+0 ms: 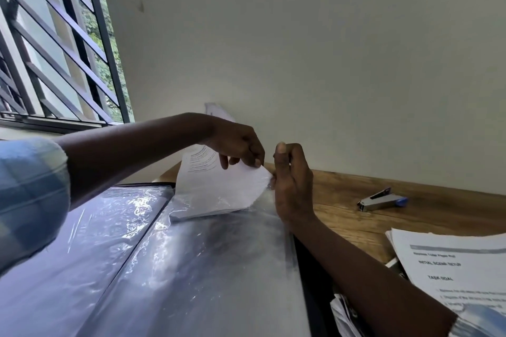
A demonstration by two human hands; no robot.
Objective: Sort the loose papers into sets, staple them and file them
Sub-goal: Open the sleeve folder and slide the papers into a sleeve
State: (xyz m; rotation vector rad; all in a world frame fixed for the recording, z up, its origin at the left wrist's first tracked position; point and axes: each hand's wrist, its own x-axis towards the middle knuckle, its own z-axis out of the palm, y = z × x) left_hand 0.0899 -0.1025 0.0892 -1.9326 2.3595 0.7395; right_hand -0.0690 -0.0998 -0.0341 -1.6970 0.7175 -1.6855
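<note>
1. A folder of clear plastic pockets is laid open on a wooden table, with its spine running away from the person.
2. A set of papers is found at the far end of the folder's right-hand page. Its lower end is tucked into the mouth of a sleeve and its upper end is raised above the folder.
3. The set's long axis is tilted up and back, away from the person. Its blank side is turned to the camera, and printed lines are seen on the curled upper left corner.
4. The set's top edge is pinched by the left hand.
5. The plastic edge of the sleeve is gripped by the curled fingers of the right hand at the folder's far right corner.
6. A stapler is seen lying right of the folder and well apart from it, with its blue end pointed away from the folder.
7. A stack of printed sheets is set right of the folder, nearer the person.
</note>
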